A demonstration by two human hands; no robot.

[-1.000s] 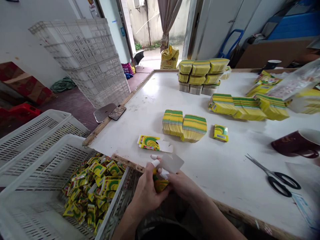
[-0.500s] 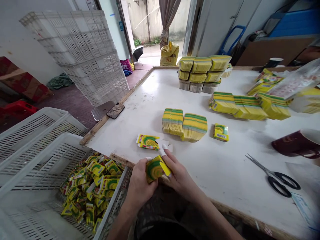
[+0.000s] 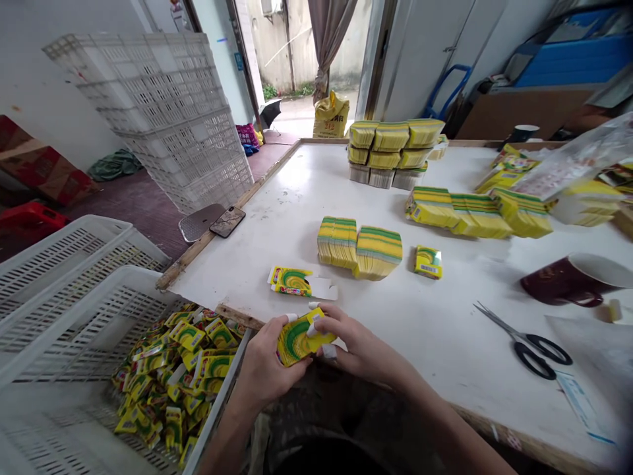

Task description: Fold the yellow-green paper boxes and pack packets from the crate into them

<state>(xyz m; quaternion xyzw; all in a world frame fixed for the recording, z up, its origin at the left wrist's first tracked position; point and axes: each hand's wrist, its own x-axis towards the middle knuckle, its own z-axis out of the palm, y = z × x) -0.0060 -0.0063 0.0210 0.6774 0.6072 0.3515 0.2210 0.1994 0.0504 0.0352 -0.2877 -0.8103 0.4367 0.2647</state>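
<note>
A small yellow and green cardboard box (image 3: 297, 341) is held over the table's near edge, its printed face up. My left hand (image 3: 267, 363) is wrapped round its left end, thumb on top. At the right end, my right hand (image 3: 361, 343) grips the box, its white-covered fingertips against the end flap. Just beyond lies an unfilled-looking box (image 3: 291, 282), on its side with a white flap stretched out to the right. Two bundles of yellow and green cards (image 3: 337, 241) stand behind it. Another small box (image 3: 428, 262) sits to their right.
At lower left, a white crate (image 3: 123, 277) holds many small yellow boxes. Stacked bundles (image 3: 390, 142) and a row of bundles (image 3: 477, 214) stand farther back. Scissors (image 3: 524, 343), a dark mug (image 3: 564, 280) and plastic bags are at right; a phone (image 3: 227, 221) lies at the left edge.
The box's right end flap stood up and is now folded down under my right fingers. My right fingers have come over the box, which now lies flatter.
</note>
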